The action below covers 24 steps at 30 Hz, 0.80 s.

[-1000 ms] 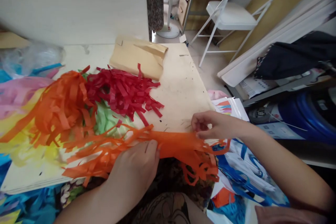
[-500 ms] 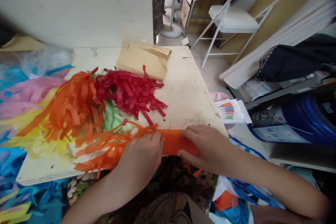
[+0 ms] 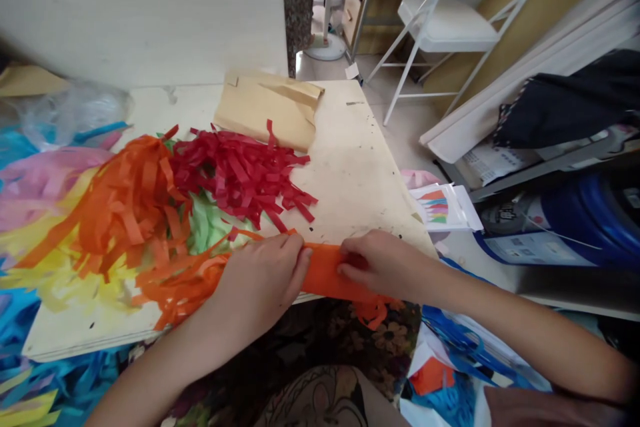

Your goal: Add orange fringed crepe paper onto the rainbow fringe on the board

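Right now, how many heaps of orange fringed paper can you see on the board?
2. One loose orange heap lies at the board's left, beside the red strips. One orange bundle sits at the near edge, under both hands. More may be hidden underneath.

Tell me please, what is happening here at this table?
A person works at a wooden board with both bare hands. The left hand presses down on an orange fringed paper strip at the board's near edge, and the right hand pinches the same strip a little further along. Behind lie a pile of red paper strips, a bunch of orange strips, and a folded brown paper piece.
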Available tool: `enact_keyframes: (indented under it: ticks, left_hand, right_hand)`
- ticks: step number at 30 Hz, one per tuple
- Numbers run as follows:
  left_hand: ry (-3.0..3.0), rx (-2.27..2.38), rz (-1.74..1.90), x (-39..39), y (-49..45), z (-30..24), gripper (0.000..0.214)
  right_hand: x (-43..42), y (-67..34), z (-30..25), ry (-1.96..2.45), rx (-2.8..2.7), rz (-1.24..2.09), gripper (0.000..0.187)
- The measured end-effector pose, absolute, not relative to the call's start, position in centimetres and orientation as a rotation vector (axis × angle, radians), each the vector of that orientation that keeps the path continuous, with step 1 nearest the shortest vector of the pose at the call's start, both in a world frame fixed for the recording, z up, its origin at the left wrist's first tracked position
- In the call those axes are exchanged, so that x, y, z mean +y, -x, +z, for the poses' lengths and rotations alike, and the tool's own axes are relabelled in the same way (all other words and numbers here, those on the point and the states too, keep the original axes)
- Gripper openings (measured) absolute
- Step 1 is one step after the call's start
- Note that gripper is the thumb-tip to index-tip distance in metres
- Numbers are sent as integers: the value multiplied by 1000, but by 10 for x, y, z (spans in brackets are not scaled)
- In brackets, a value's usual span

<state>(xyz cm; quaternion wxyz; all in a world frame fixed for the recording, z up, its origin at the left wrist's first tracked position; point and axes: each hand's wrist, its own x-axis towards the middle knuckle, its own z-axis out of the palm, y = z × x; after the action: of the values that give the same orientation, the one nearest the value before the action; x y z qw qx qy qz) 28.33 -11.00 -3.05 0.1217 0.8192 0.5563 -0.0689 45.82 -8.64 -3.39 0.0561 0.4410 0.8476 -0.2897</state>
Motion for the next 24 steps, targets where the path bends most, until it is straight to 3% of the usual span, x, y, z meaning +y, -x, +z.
enact_keyframes:
  ticks: [9, 24]
  left_hand:
    - [-2284, 1436, -109, -118, -282, -32, 26]
    - [-2331, 1572, -185, -125, -280, -23, 37]
  right_hand:
    - [-92, -443, -24, -1223, 2693, -558, 22]
    - [-80, -471, -33, -1291, 2591, -844, 16]
